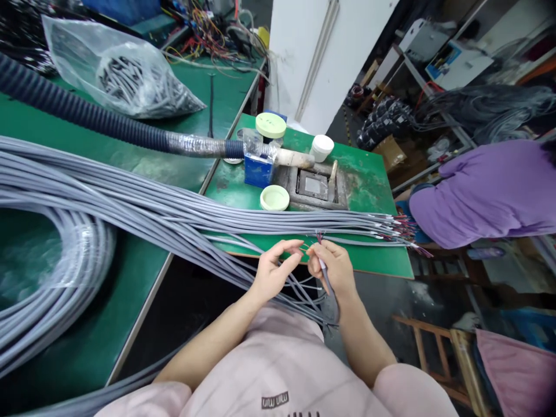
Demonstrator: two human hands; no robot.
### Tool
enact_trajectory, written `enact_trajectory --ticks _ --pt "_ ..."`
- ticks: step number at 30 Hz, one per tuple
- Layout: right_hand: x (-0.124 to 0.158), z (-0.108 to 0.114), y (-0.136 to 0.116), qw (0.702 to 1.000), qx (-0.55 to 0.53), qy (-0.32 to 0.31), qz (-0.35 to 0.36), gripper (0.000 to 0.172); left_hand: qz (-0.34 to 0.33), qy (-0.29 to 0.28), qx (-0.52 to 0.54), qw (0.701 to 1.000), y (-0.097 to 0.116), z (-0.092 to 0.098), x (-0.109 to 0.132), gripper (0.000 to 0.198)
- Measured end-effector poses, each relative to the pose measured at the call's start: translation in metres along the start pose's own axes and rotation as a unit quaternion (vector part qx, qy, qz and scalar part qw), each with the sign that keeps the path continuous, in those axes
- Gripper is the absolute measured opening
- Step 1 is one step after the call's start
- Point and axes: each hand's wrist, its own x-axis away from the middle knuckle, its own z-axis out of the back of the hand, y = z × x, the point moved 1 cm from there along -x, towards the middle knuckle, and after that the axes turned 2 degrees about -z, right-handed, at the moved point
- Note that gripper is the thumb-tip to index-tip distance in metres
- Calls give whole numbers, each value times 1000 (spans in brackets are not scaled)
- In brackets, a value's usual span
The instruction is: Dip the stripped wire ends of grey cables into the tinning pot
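Nearest: pink top, sleeves pushed up to bare forearms, grey cable ends hanging just below the hands

Held piece: one grey cable, its cut end up, thin wires in red and purple tones sticking out of it

Right hand: pressed shut, thumb and fingers pinching the grey cable close to its cut end

Left hand: fingers curved and spread apart from the thumb, fingertips just beside the thin wires, no clear pinch

Cable position: above the bench edge, in front of the person, between both hands

Bundle: long grey cables run across a green bench mat, stripped ends fanned at right

Left side: big coil of grey cable on the mat

Mid bench: blue box, pale green lids, white tub, metal pot

Far bench: ribbed dark hose, plastic bag of grey offcuts, tangle of coloured wires

Right side: co-worker's purple back, wooden stool, pink cloth
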Motion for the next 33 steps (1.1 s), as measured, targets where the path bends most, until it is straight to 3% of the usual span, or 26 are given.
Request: enact_trajectory --ticks 3,6,11,21,27,33 --pt "3 -1 7 1000 21 -15 14 33 55 -26 138 989 -7 -11 5 39" --pt "6 -2 9 999 40 -17 11 37 72 -34 202 976 -10 -18 8 39" --pt "13 -10 3 995 100 -13 22 44 108 -13 226 968 -4 -23 11 26" --pt "17 -8 9 986 156 -6 63 50 165 39 248 954 1 -31 14 20" --pt "20 -8 10 973 205 16 105 49 206 102 269 935 9 -33 12 33" --pt "20 -10 13 969 220 29 112 49 223 119 282 925 10 -34 12 33"
